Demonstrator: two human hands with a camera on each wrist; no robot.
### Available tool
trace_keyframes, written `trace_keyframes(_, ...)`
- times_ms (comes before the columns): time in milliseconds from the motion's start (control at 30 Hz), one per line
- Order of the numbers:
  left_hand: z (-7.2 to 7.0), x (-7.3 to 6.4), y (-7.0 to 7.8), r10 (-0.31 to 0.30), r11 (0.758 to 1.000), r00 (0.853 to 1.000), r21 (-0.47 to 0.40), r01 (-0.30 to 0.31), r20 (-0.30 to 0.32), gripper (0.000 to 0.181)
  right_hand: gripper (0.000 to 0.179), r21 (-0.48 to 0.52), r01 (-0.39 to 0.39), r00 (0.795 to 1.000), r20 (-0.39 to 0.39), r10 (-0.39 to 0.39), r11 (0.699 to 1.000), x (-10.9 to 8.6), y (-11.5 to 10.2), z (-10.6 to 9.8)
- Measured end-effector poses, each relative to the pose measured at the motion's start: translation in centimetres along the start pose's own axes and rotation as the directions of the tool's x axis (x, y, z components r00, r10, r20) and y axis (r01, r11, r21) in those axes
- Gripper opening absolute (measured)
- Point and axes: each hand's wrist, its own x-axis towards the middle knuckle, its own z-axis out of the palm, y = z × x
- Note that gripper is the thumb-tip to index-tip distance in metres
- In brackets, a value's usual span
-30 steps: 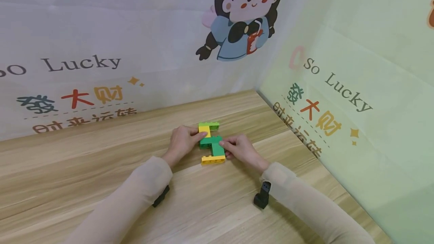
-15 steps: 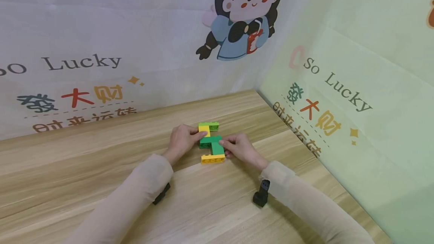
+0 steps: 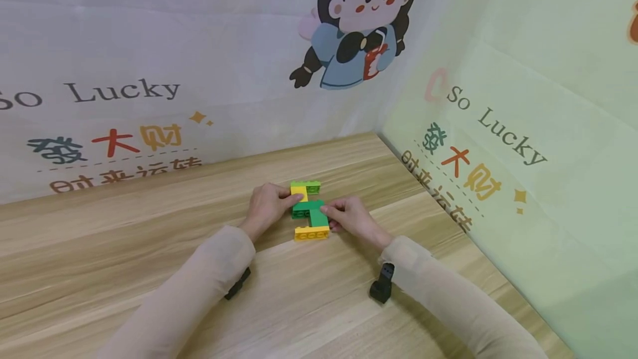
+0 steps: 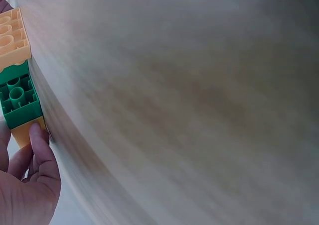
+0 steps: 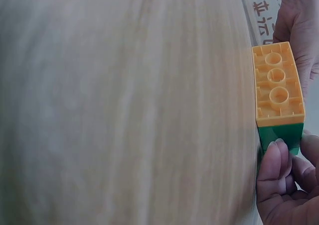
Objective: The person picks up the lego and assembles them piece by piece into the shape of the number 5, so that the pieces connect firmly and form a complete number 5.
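A small build of joined toy building bricks lies on the wooden table between both hands. At its far end is a light green brick (image 3: 313,186), followed by a yellow brick (image 3: 299,193), two green bricks (image 3: 319,216) and an orange-yellow brick (image 3: 312,234) nearest me. My left hand (image 3: 267,208) pinches the yellow brick from the left side. From the right, my right hand (image 3: 356,219) pinches the nearer green brick. The right wrist view shows the hollow underside of the orange-yellow brick (image 5: 279,85) facing the camera. In the left wrist view, the hollow green brick (image 4: 20,98) shows above the fingers.
The wooden table (image 3: 124,270) stretches around the hands. Printed cloth (image 3: 224,60) stands along its back edge, and a second printed cloth (image 3: 538,126) along the right edge. Black wrist cameras, one of them the right device (image 3: 381,284), hang below the sleeves.
Both hands keep their hold on the bricks. The build and the right hand shift only very slightly in the view; the bricks stay joined in the same arrangement.
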Motion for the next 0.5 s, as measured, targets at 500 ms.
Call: trace_keyframes(500,-2.4,-0.2,-0.8,0.081,0.996,0.995,-0.041,-0.079,0.055,0.053,0.037,-0.034,0.088,0.996,-0.004,-0.088,0.996,-0.8,-0.1,-2.8)
